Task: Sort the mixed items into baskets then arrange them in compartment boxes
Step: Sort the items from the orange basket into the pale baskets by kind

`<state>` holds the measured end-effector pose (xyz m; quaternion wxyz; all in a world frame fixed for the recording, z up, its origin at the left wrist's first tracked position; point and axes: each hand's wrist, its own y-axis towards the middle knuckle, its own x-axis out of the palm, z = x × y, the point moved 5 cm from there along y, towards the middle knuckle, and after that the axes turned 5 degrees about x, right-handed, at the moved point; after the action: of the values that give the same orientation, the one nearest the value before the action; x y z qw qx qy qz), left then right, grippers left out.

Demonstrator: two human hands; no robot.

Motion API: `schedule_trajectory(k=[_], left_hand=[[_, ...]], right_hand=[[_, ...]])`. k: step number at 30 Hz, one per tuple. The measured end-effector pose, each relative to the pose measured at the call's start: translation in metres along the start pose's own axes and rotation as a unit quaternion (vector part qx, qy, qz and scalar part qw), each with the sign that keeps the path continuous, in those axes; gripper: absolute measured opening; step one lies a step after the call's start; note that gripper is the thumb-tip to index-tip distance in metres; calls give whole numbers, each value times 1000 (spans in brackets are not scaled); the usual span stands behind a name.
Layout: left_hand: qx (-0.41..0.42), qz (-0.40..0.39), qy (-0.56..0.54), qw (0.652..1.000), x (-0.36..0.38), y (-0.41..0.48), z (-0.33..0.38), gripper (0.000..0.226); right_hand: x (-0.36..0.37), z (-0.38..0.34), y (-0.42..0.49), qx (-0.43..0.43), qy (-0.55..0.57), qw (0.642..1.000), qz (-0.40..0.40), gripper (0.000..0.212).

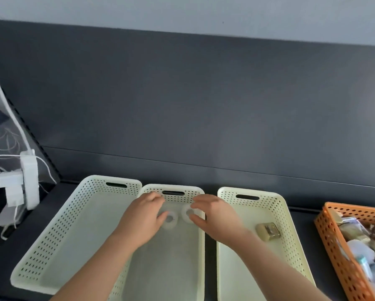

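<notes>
In middle perforated cream plastic basket (167, 268), left hand (142, 217) and right hand (213, 216) curled round white ring-shaped rolls (172, 223).

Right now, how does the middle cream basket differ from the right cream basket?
Contents: the middle cream basket holds the left white ring and right white ring; the right cream basket holds one tan block. Hands: the left hand and right hand are in the middle basket, none in the right. Shared: cream, perforated walls, slot handle.

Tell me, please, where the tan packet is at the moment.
In the head view, the tan packet lies alone in the rightmost cream basket, between the right hand and the orange basket.
</notes>
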<state>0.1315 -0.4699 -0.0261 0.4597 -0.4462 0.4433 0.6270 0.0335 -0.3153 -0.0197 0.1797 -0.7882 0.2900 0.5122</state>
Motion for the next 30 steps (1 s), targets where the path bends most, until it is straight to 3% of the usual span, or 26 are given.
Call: schedule_trajectory(k=[2, 5, 7, 15, 23, 27, 30], left_hand=[[21, 42, -1, 999, -5, -2, 21, 28], [57, 58, -31, 996, -14, 4, 67, 36], [91, 68, -49, 992, -18, 12, 105, 28], [205, 35, -130, 969, 4, 50, 272, 39], [195, -53, -222, 954, 69, 109, 415, 40], [152, -101, -204, 962, 106, 146, 457, 52], [127, -121, -171, 969, 126, 161, 474, 50]], right_hand=[[-15, 7, -21, 14, 10, 1000, 16, 32], [-40, 33, -56, 60, 37, 996, 47, 37], [-59, 58, -82, 98, 43, 991, 75, 37], [-125, 181, -195, 214, 27, 965, 145, 33], [-189, 311, -276, 286, 18, 946, 152, 25], [-201, 358, -279, 293, 13, 947, 134, 32], [-201, 377, -268, 273, -19, 956, 107, 34]])
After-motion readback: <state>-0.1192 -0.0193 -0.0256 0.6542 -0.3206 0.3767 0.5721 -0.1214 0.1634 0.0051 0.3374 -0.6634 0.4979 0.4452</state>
